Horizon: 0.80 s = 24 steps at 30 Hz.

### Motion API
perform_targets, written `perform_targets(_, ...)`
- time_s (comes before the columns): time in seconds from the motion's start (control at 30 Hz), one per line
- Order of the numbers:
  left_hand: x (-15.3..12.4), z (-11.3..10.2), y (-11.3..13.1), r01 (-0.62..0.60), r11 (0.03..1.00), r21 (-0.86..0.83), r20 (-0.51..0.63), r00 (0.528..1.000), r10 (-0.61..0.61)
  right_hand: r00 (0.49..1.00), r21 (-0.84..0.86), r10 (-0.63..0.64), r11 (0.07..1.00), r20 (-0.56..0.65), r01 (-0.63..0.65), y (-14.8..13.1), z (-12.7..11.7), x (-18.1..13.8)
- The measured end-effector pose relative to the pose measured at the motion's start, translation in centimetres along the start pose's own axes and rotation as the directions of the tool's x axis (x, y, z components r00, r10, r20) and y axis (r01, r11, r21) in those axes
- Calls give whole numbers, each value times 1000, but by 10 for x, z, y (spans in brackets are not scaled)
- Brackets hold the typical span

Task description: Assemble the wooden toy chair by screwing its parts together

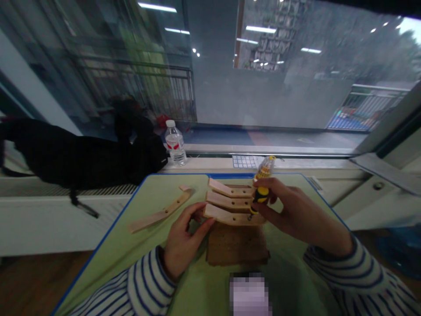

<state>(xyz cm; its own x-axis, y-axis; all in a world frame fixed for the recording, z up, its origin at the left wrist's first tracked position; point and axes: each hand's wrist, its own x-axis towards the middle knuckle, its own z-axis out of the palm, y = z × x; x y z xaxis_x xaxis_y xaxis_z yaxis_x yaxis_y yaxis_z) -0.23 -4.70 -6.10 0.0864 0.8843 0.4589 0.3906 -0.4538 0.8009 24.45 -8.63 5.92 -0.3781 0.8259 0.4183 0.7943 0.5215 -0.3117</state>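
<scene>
Dim, cool light falls evenly on the worktop (131, 245), ceiling lamps glare in the far window (296, 87), and the edges bend and blur.

Left hand (179, 243) steadies stacked wooden slats (228, 202) mid-bench (131, 263); right hand (289, 213) grips a yellow screwdriver (262, 186) upright on them. One loose slat (159, 215) lies near the left edge.

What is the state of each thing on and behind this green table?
left hand: pinches left end of front slat.
right hand: holds the screwdriver.
screwdriver: upright, tip on front slat.
loose slat: flat on table, untouched.
water bottle: upright, capped.
black bag: lying on sill.
</scene>
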Motion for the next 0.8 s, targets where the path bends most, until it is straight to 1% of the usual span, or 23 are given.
perform_targets(0.1,0,0,0,8,1000,-17,7,1000,-8,1000,9,11,1000,4,-11,1,1,1)
perform_targets(0.2,0,0,1,2,1000,4,-7,1000,-2,1000,20,12,1000,-7,-12,2,3,1)
perform_targets(0.37,1,1,2,5,1000,-5,-3,1000,-5,1000,72,10,997,-8,-9,4,5,1)
perform_targets(0.47,1,1,0,10,1000,-12,7,1000,-10,1000,78,29,997,-2,-29,4,5,1)
perform_targets(0.63,1,2,-2,9,1000,-10,13,1000,-9,998,71,47,996,-29,-45,5,6,0)
perform_targets(0.7,1,1,-1,13,1000,-14,19,1000,-13,999,57,32,998,-37,-30,5,7,-1)
perform_targets(0.8,0,1,-2,15,1000,-10,21,1000,-15,1000,83,-22,996,-20,23,5,6,-1)
